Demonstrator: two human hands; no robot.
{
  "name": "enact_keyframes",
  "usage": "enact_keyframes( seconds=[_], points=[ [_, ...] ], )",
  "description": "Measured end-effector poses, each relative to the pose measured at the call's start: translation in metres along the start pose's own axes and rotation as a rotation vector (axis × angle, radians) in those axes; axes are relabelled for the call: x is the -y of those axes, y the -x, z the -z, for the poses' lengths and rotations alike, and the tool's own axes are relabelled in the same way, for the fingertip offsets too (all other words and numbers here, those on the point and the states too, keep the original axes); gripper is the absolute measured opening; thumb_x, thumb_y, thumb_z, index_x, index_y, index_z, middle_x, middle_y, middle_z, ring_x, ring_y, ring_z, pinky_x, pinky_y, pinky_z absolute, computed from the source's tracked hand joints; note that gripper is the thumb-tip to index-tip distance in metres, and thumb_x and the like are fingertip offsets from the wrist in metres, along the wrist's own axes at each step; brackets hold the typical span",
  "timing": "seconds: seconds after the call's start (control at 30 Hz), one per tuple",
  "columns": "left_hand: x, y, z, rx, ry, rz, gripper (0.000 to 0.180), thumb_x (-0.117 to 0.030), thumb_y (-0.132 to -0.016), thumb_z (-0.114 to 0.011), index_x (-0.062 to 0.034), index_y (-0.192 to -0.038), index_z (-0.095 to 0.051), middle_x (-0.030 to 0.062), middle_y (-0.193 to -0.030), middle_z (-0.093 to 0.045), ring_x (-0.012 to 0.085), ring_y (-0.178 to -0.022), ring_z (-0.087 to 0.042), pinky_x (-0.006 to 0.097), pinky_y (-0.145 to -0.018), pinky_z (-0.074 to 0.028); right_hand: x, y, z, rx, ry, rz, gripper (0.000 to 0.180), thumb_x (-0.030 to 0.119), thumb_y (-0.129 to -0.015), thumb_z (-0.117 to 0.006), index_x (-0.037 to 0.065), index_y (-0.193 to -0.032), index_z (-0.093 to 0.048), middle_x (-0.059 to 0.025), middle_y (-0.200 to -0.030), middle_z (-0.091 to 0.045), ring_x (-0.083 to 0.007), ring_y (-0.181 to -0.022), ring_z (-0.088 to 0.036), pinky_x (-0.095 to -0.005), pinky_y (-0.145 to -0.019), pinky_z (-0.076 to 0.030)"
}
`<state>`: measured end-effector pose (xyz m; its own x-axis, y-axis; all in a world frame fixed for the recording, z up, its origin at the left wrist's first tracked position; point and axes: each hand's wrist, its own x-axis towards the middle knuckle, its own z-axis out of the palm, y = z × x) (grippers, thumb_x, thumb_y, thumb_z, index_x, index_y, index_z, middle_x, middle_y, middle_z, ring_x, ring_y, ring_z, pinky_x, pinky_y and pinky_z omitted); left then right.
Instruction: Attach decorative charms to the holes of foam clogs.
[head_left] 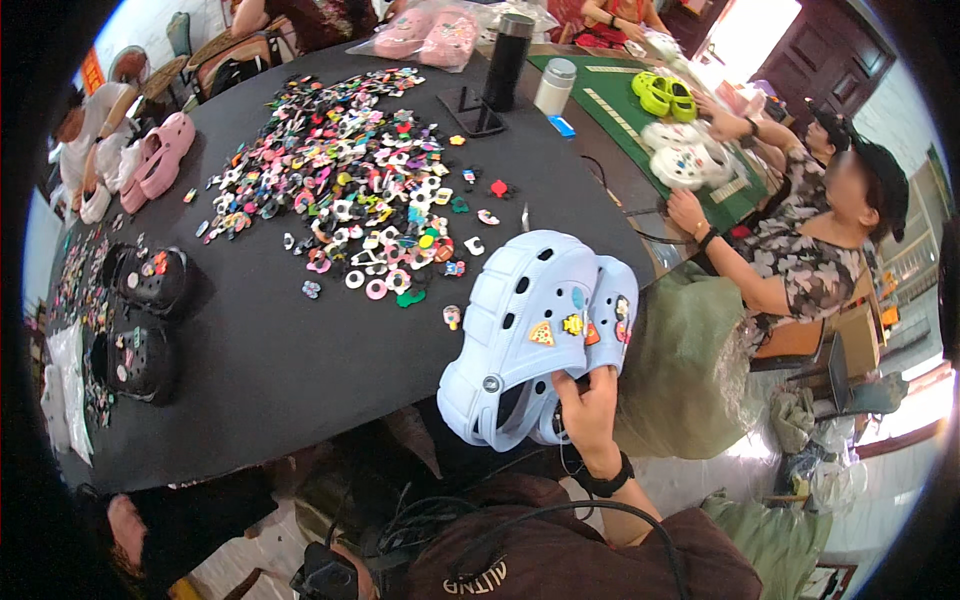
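Observation:
My right hand (590,412), with a black band at its wrist, grips a pair of light blue clogs (520,310) by their openings, thumb and fingers closed. The clogs are held together, toes up, over the table's near right edge. Small charms, among them a pizza slice (541,333) and a yellow figure (573,324), sit on their uppers. My left hand cannot be made out. Left of the clogs, loose shoe charms (360,190) lie in a large spread pile; a small pink-topped charm (452,317) lies closest to them.
Two black clogs (140,362) with charms stand on the dark table (270,370) at left, pink clogs (160,160) behind them. A black tumbler (508,62) and white jar (555,86) stand at the back. At right, a co-worker (800,220) handles white clogs (680,158) on a green mat.

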<state>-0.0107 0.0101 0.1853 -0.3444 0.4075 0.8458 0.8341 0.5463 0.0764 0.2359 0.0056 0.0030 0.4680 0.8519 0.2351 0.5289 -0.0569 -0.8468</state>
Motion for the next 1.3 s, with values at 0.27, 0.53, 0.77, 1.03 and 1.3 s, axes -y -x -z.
enact_keyframes(
  seconds=[0.27, 0.53, 0.77, 1.03, 1.3],
  points=[
    [0.031, -0.011, -0.008, 0.01, -0.09, 0.201, 0.041, -0.024, -0.094, -0.048, -0.0021, -0.128, -0.05, 0.0192, -0.133, -0.048, 0.0327, -0.12, -0.048, 0.041, -0.097, -0.039, -0.026, -0.002, 0.003, 0.076, 0.068, 0.1, 0.044, 0.012, -0.081, -0.065, -0.005, -0.119, -0.051, -0.0213, -0.12, -0.052, -0.034, -0.108, -0.05, -0.0392, -0.096, -0.035],
    [0.071, -0.013, -0.002, -0.022, -0.177, 0.426, 0.04, -0.024, -0.093, -0.049, -0.0014, -0.127, -0.051, 0.0194, -0.132, -0.049, 0.0322, -0.121, -0.048, 0.04, -0.097, -0.039, -0.003, -0.018, 0.009, 0.28, -0.071, -0.051, 0.039, 0.015, -0.082, -0.065, -0.007, -0.113, -0.055, -0.0216, -0.11, -0.059, -0.0322, -0.1, -0.054, -0.0374, -0.092, -0.038],
    [0.083, -0.015, -0.006, -0.019, -0.066, 0.562, 0.04, -0.023, -0.093, -0.049, -0.0008, -0.126, -0.052, 0.0196, -0.131, -0.049, 0.0317, -0.121, -0.047, 0.039, -0.097, -0.038, -0.007, -0.019, 0.012, 0.198, 0.168, 0.021, 0.039, 0.02, -0.083, -0.064, -0.007, -0.112, -0.056, -0.0226, -0.109, -0.06, -0.0366, -0.099, -0.053, -0.041, -0.091, -0.037],
    [0.09, -0.01, -0.013, -0.005, 0.104, 0.709, 0.04, -0.023, -0.092, -0.05, 0.0, -0.125, -0.052, 0.0198, -0.13, -0.05, 0.0312, -0.122, -0.047, 0.038, -0.098, -0.038, -0.006, -0.025, 0.015, 0.252, 0.031, -0.021, 0.039, 0.016, -0.083, -0.063, -0.008, -0.113, -0.054, -0.0229, -0.106, -0.06, -0.0355, -0.098, -0.055, -0.0397, -0.089, -0.039],
    [0.102, -0.002, -0.015, 0.039, 0.274, 0.854, 0.04, -0.022, -0.091, -0.051, 0.0007, -0.124, -0.053, 0.0201, -0.129, -0.051, 0.0308, -0.123, -0.047, 0.037, -0.098, -0.037, -0.031, -0.027, 0.028, 0.19, 0.138, -0.126, 0.034, 0.01, -0.082, -0.062, -0.008, -0.11, -0.056, -0.0204, -0.101, -0.062, -0.0288, -0.09, -0.057, -0.0347, -0.085, -0.042]
  ],
)
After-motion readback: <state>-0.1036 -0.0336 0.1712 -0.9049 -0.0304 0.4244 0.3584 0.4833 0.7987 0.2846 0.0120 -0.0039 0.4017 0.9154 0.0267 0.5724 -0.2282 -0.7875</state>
